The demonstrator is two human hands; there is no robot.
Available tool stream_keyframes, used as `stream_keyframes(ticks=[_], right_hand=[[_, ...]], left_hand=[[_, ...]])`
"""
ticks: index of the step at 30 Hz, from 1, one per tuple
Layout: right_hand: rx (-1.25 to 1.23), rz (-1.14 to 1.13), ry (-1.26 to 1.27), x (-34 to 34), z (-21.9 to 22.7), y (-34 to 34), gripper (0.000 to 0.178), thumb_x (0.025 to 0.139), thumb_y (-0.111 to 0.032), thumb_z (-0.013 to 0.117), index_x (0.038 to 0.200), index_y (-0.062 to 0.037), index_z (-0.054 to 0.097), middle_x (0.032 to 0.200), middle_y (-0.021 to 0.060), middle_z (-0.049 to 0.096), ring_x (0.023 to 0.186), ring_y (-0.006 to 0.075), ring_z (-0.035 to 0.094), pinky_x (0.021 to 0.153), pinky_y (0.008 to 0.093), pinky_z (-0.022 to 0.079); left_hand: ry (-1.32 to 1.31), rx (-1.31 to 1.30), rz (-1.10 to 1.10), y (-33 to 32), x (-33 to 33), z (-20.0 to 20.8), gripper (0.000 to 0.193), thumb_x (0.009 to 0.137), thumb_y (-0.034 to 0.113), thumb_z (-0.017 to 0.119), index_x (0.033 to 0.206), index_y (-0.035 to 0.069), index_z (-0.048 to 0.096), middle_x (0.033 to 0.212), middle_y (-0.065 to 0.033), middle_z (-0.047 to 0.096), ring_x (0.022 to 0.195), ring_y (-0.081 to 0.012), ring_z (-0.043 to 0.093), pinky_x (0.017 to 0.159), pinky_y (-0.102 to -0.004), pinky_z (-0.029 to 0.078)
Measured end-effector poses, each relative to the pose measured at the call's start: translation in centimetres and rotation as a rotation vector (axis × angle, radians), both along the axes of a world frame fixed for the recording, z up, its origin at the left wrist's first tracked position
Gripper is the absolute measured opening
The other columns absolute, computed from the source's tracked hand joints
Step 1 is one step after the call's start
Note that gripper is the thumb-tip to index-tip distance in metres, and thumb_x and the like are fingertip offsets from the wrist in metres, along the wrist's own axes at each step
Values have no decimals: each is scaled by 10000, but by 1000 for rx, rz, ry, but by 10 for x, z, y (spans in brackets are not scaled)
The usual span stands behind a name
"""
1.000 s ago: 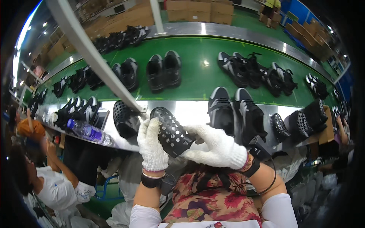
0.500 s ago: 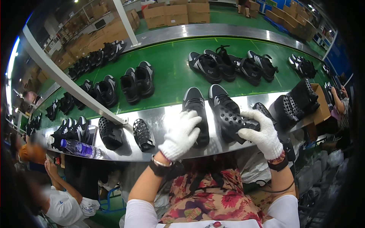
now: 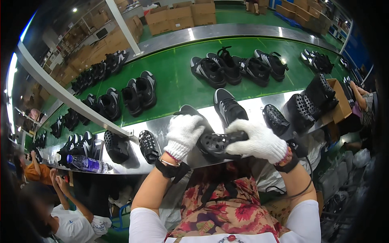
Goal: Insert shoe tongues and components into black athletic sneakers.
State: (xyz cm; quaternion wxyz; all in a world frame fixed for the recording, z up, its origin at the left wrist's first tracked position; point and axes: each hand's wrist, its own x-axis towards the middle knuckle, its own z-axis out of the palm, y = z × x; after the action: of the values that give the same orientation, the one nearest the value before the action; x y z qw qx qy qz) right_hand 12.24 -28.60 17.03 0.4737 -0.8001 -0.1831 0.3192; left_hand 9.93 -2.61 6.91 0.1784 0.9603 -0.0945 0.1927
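Note:
My right hand (image 3: 259, 139), in a white knit glove, is closed around the heel end of a black shoe-shaped perforated shell (image 3: 213, 142). The shell lies over the near part of a black sneaker (image 3: 189, 109) with a grey toe, hiding much of it. Curled over that sneaker's left side is my left hand (image 3: 184, 135), gloved too; its fingertips are partly hidden. A matching sneaker (image 3: 227, 106) stands to the right on the metal ledge, its heel behind my right hand.
On the ledge (image 3: 259, 104) stand other perforated shells (image 3: 150, 146), a water bottle (image 3: 87, 163) and an open carton (image 3: 337, 99). The green belt (image 3: 172, 81) beyond carries several sneakers. A white post (image 3: 73, 99) slants across the left. Co-workers sit at both sides.
My right hand has carried the perforated shell left, from the right sneaker to the left one. My left hand has shifted and curled around the left sneaker, which now tilts leftward.

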Motion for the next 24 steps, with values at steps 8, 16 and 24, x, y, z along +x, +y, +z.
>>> stream_keyframes(ticks=[8,16,24], right_hand=[[-84,105,-662,15,-83,84,600,834,-340,813,1271,-4,575,1016,184,720,910,344,724,821,426,580],[-252,115,-526,34,-91,92,583,807,-428,810,1188,-18,644,1137,252,689,1066,396,688,891,453,560],[21,2,-378,34,-115,83,465,906,-185,710,1333,-26,618,1086,176,730,960,266,724,850,376,573]], left_hand=[[34,-201,-20,11,0,-4,204,863,144,740,1043,49,740,993,-149,743,922,-338,708,851,-416,559],[51,-314,-62,9,-13,6,259,846,133,750,1095,62,735,1001,-136,737,954,-319,708,868,-405,554],[-180,-204,116,0,-31,-18,423,773,117,793,1182,77,694,1138,-117,660,1055,-349,605,910,-455,503]])
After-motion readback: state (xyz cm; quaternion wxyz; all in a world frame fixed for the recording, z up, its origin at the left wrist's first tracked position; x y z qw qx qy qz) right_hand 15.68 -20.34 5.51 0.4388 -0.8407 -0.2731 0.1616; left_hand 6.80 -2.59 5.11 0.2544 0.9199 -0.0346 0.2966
